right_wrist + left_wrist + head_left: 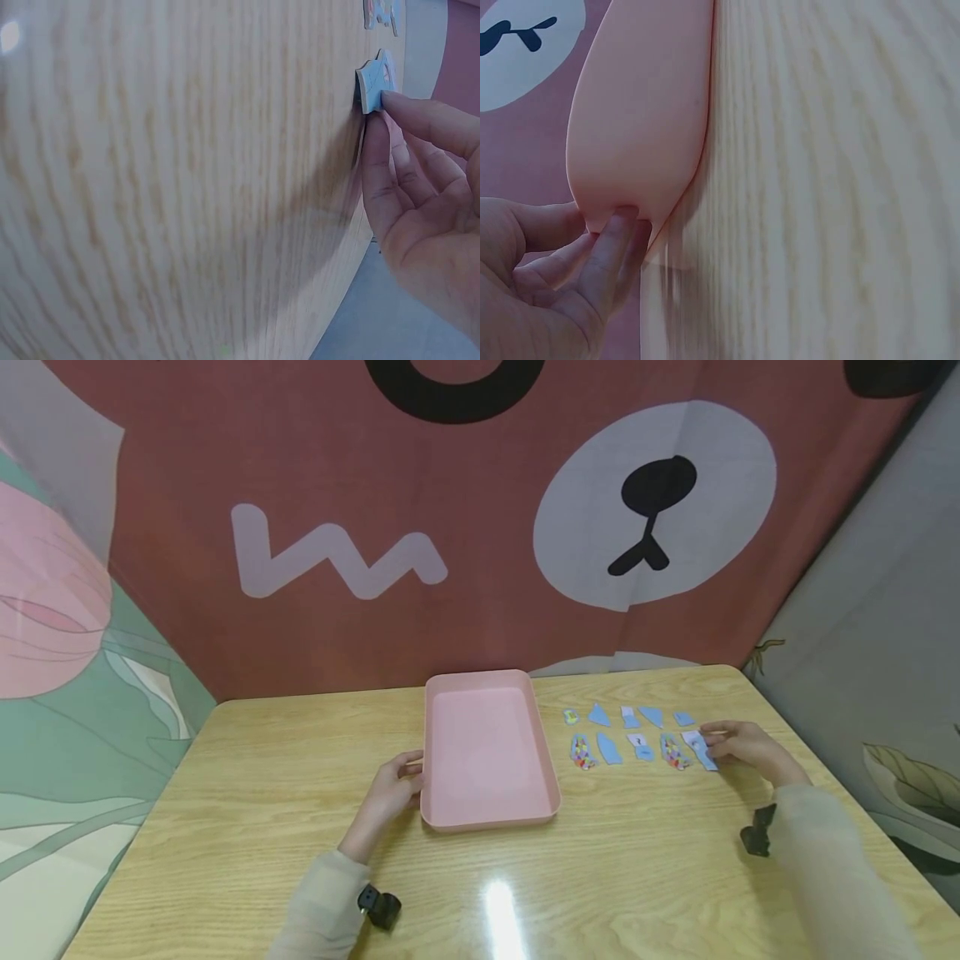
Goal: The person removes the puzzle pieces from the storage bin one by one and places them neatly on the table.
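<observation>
At the left wall of a pink tray point(491, 817) is my left hand point(390, 793). In the left wrist view its fingertips point(622, 225) grip the tray's side near the rim. My right hand point(746, 747) is at the right end of two rows of small flat pieces. Between thumb and forefinger it pinches a blue and white puzzle piece point(701, 750), whose edge appears tilted up from the table in the right wrist view. Beside it lies a multicoloured piece point(672, 752); a blue piece with white point(640, 747) lies further left.
A wooden table point(285, 793) bears everything. In the back row are several more pieces, among them a blue triangle point(598, 715) and a small yellow-green piece point(571, 717). A printed brown cloth point(337, 635) hangs along the table's far edge.
</observation>
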`<action>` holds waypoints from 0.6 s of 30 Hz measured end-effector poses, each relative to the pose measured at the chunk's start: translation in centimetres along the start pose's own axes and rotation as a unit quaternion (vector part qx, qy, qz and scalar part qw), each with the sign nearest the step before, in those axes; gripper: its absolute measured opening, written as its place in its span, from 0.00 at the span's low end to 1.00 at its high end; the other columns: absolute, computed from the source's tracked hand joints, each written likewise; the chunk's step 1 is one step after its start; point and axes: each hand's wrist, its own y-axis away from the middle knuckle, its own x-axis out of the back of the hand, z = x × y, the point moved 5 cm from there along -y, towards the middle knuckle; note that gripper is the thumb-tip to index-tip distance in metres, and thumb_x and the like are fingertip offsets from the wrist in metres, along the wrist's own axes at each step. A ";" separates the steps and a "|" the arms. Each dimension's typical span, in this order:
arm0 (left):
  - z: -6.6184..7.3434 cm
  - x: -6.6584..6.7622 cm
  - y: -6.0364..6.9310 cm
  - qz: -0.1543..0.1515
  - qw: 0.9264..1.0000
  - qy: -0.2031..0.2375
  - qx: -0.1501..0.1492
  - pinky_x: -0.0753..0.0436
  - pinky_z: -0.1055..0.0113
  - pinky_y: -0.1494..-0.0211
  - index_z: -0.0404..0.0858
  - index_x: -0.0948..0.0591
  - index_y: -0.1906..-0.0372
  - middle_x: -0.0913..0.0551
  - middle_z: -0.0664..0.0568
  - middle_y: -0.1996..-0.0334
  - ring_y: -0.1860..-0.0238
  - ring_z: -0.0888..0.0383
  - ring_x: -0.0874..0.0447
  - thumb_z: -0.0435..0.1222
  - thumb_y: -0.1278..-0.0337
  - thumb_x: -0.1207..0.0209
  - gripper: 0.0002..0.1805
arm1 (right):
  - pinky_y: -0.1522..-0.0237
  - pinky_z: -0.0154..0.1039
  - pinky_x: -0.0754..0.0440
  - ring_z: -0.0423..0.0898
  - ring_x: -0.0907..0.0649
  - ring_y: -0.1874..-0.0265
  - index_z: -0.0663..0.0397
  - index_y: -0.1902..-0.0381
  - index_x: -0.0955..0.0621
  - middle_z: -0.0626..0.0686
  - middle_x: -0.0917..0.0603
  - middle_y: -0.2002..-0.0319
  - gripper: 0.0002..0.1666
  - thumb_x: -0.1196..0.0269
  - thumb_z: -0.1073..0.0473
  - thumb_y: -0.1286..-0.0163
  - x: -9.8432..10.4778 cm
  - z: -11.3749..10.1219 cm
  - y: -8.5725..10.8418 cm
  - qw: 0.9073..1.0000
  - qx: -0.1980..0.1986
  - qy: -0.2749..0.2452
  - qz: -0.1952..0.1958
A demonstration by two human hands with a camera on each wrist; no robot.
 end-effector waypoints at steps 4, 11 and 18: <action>0.0 0.0 0.0 0.000 1.000 -0.004 0.002 0.12 0.60 0.57 0.25 0.35 0.34 0.27 0.26 0.44 0.55 0.49 0.18 0.23 0.36 0.53 0.24 | 0.59 0.26 0.17 0.22 0.26 0.65 0.81 0.33 0.45 0.79 0.41 0.34 0.39 0.43 0.65 0.33 0.0 0.0 0.1 1.000 0.006 -0.013 -0.006; 0.0 -0.2 0.0 0.005 1.000 -0.004 0.002 0.12 0.58 0.56 0.25 0.34 0.35 0.27 0.26 0.44 0.54 0.45 0.18 0.23 0.37 0.52 0.24 | 0.56 0.24 0.18 0.18 0.26 0.62 0.81 0.32 0.48 0.77 0.37 0.35 0.39 0.47 0.59 0.27 0.0 0.7 0.5 0.998 0.042 -0.051 -0.021; 0.1 -0.2 0.0 0.006 1.000 -0.002 0.006 0.13 0.57 0.53 0.25 0.34 0.35 0.27 0.25 0.44 0.49 0.39 0.20 0.23 0.38 0.52 0.25 | 0.58 0.24 0.16 0.26 0.19 0.64 0.78 0.30 0.51 0.31 0.20 0.63 0.40 0.51 0.55 0.25 0.5 2.2 0.0 0.974 0.047 -0.221 -0.018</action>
